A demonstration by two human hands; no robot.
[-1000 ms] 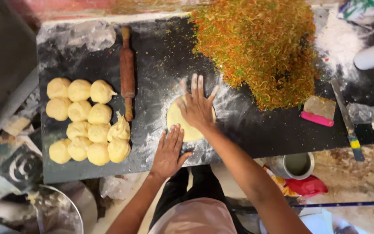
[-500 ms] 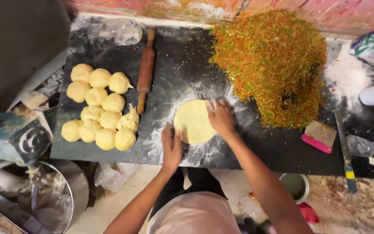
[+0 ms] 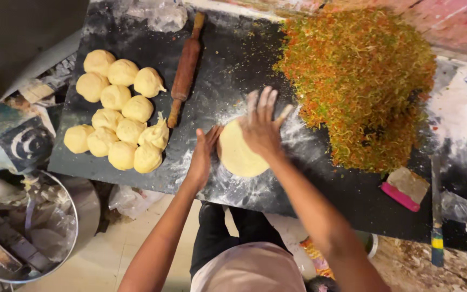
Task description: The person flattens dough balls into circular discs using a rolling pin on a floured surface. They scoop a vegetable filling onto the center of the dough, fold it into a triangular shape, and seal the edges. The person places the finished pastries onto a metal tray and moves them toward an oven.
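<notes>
A flattened round of pale dough (image 3: pixel 238 158) lies on a floured patch of the black slab (image 3: pixel 233 59). My right hand (image 3: pixel 261 125) rests flat on its upper right part, fingers spread and dusted with flour. My left hand (image 3: pixel 203 157) stands on edge against the round's left rim, touching it. Neither hand grips anything. Several dough balls (image 3: pixel 119 111) sit in a cluster at the slab's left. A wooden rolling pin (image 3: pixel 185 69) lies between the balls and the round.
A big heap of shredded orange and green vegetables (image 3: pixel 363 81) covers the slab's right. A pink-edged scraper (image 3: pixel 404 189) and a long knife (image 3: pixel 436 216) lie right of it. A metal bowl (image 3: pixel 33 232) stands lower left. Spilled flour (image 3: pixel 455 111) whitens the far right.
The camera has moved closer. My right hand slid from the round's right edge onto its top, and my left hand turned on edge against its left rim.
</notes>
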